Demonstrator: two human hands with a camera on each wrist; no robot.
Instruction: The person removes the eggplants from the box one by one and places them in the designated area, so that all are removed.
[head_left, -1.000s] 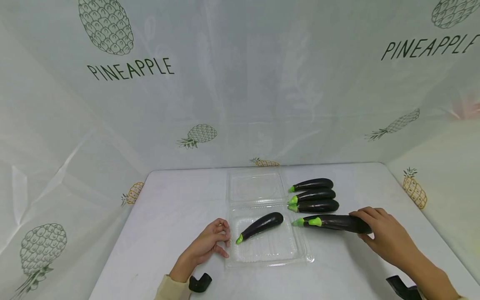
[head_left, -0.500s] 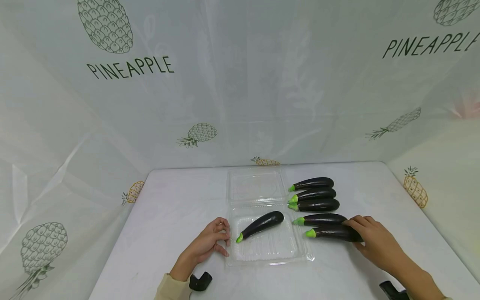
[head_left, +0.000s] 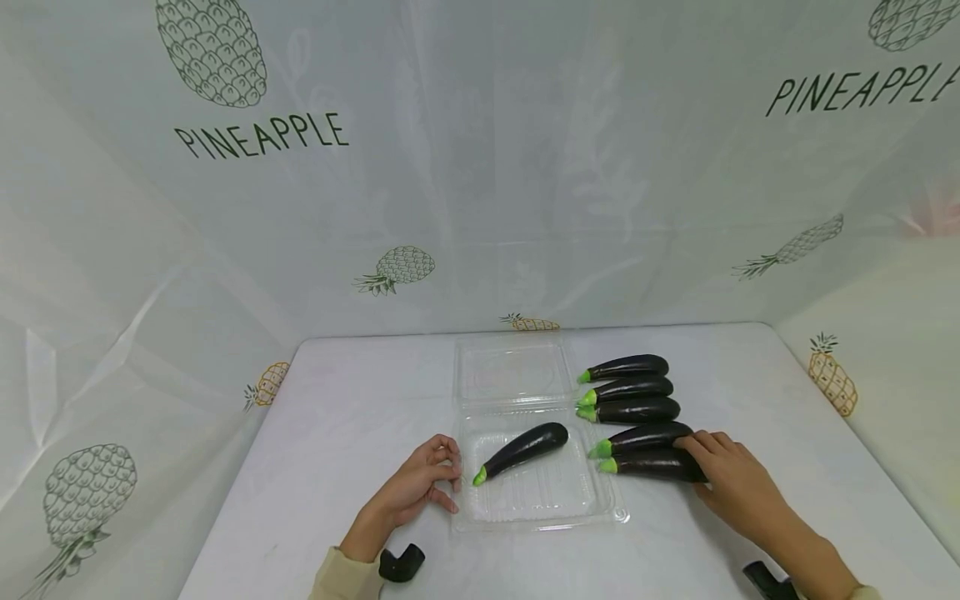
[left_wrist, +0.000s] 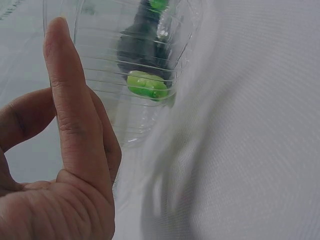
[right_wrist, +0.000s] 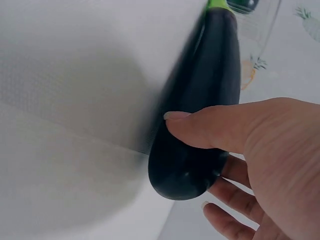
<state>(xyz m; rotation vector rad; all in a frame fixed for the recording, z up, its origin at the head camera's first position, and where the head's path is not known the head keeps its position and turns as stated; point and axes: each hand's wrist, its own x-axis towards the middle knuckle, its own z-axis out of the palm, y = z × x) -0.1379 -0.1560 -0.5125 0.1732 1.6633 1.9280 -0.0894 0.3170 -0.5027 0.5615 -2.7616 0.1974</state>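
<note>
A glossy dark eggplant (head_left: pixel 652 464) with a green cap lies at the right of the clear plastic clamshell container (head_left: pixel 540 527). My right hand (head_left: pixel 731 477) holds its rounded end; in the right wrist view the thumb (right_wrist: pixel 205 127) presses on the skin and the fingers lie at the far side. Touching it behind is another eggplant (head_left: pixel 648 436). One more eggplant (head_left: pixel 525 450) rests slantwise inside the container base. At the container's left side, my left hand (head_left: pixel 416 485) touches the rim with loosely bent fingers, the nearest digit (left_wrist: pixel 75 110) straight along the wall.
Three eggplants (head_left: pixel 630 390) lie in a row at the back right, beside the container's opened lid (head_left: pixel 513 371). Black curved pieces (head_left: pixel 401 564) sit at both wrists. A pineapple-print sheet (head_left: pixel 480 167) surrounds the white table (head_left: pixel 360 400).
My right hand has lowered the held eggplant and drawn it left, alongside the neighbouring eggplant, whose cap end has tilted slightly down. My left hand and the container have stayed put.
</note>
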